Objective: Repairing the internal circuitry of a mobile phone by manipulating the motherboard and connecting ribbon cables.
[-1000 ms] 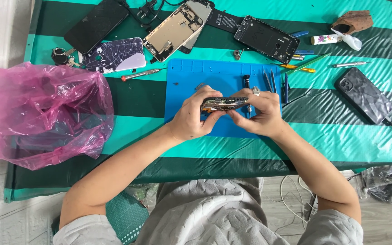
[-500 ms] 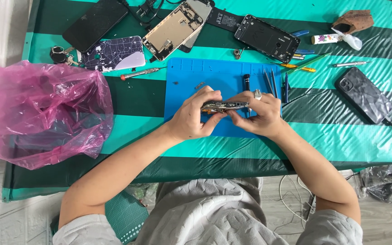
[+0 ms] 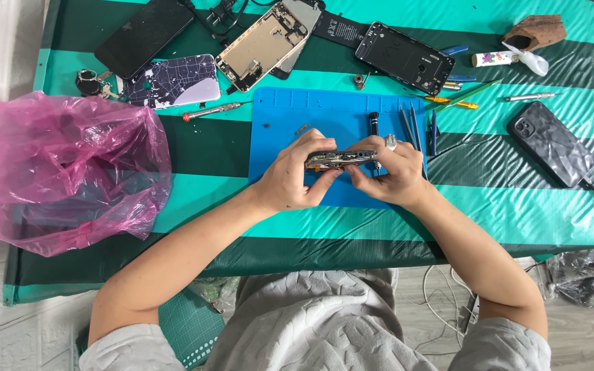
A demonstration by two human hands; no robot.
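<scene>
Both hands meet over the blue mat [image 3: 324, 113], which lies near the middle of the tabletop [image 3: 517, 213]. The left hand [image 3: 291, 175] and the right hand [image 3: 390, 172] are each curled tight around an end of an opened phone frame [image 3: 342, 159], held edge-on just above the mat's near half. Slim tools [image 3: 414, 127] lie along the mat's right edge, touching or just beside it. A pink plastic bag [image 3: 56, 172] fills the tabletop's left edge. A dark phone [image 3: 551, 143] sits near the right edge. Opened phones [image 3: 262, 45] crowd the far edge. Bare striped cloth runs along the near edge.
</scene>
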